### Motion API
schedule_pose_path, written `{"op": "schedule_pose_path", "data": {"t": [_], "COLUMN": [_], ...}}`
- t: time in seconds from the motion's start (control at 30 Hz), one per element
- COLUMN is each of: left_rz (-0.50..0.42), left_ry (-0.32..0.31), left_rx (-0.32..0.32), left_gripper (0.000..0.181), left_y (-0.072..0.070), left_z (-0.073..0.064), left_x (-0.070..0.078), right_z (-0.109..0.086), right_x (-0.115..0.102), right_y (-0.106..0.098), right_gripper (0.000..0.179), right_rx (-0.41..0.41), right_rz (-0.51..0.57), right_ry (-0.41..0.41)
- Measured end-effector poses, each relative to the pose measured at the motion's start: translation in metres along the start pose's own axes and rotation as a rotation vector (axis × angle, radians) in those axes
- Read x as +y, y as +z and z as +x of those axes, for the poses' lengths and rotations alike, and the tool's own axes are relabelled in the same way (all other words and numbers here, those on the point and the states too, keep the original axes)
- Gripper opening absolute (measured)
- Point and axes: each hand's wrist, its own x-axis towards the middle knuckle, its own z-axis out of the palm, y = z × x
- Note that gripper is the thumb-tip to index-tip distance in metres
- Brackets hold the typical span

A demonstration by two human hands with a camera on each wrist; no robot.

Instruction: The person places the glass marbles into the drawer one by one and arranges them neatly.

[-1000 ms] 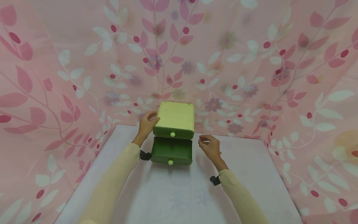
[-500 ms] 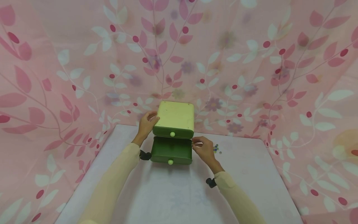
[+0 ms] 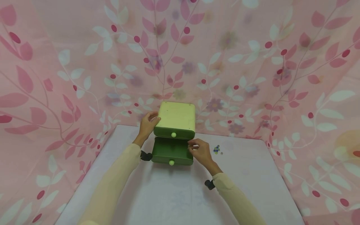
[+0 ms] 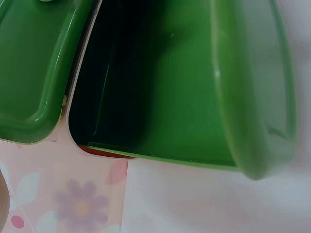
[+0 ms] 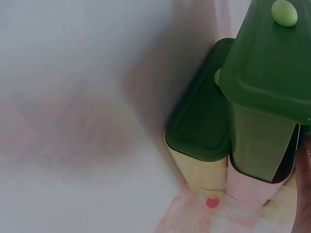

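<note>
Cabinet: one small cabinet (image 3: 175, 114) is standing at the table's (image 3: 242, 193) twelve o'clock, showing a pale yellow-green top and glossy green drawer fronts; the right wrist view is also revealing a pink shell around the middle tier.
Drawers: three are showing across the views; the upper drawer (image 3: 163, 132) and lowest drawer (image 5: 199, 114) are sitting closed, while the middle drawer (image 3: 160, 160) is jutting toward six o'clock.
Knobs: three pale green knobs (image 5: 284, 13) are appearing (one is half hiding behind the middle drawer).
Left hand: the left hand (image 3: 147, 125) is resting at the cabinet's nine-to-ten o'clock, thumb by the top edge, fingers loosely spread against the side.
Right hand: the right hand (image 3: 201, 150) is hovering over the middle drawer's three o'clock rim, fingertips bunching near the thumb; whether they are holding anything, I cannot tell.
Beads: a glassy cluster of beads (image 3: 217, 149) is lying near the cabinet's four o'clock, too tiny for counting; one single bead (image 3: 221, 153) is lying just apart.
Hard to see: a speck (image 4: 171, 35) is glinting inside the middle drawer, its nature unclear; both wrist views are cutting off the hands.
</note>
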Motion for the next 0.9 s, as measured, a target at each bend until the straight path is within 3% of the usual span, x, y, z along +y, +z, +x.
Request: {"op": "schedule_pose_path", "data": {"t": [0.13, 0.37, 0.53, 0.67, 0.9], "left_rz": [0.017, -0.022, -0.020, -0.048, 0.018], "left_ry": [0.017, 0.024, 0.015, 0.008, -0.005], "left_rx": [0.010, -0.037, -0.038, -0.032, 0.009], "left_gripper": [0.046, 0.046, 0.046, 0.047, 0.046], "left_y": [0.000, 0.000, 0.000, 0.000, 0.001], "left_z": [0.001, -0.010, -0.012, -0.010, -0.004], "left_x": [-0.006, 0.023, 0.027, 0.020, -0.004], "right_z": [-0.001, 0.000, -0.001, -0.002, -0.003], "right_x": [-0.001, -0.004, -0.005, -0.004, -0.004], "right_y": [0.003, 0.008, 0.009, 0.009, 0.008], "right_gripper": [0.028, 0.025, 0.025, 0.024, 0.025], "right_rx": [-0.033, -0.107, -0.160, -0.197, -0.251], "right_rz": [-0.002, -0.038, -0.040, -0.052, -0.083], "right_ry": [-0.004, 0.028, 0.043, 0.048, 0.063]}}
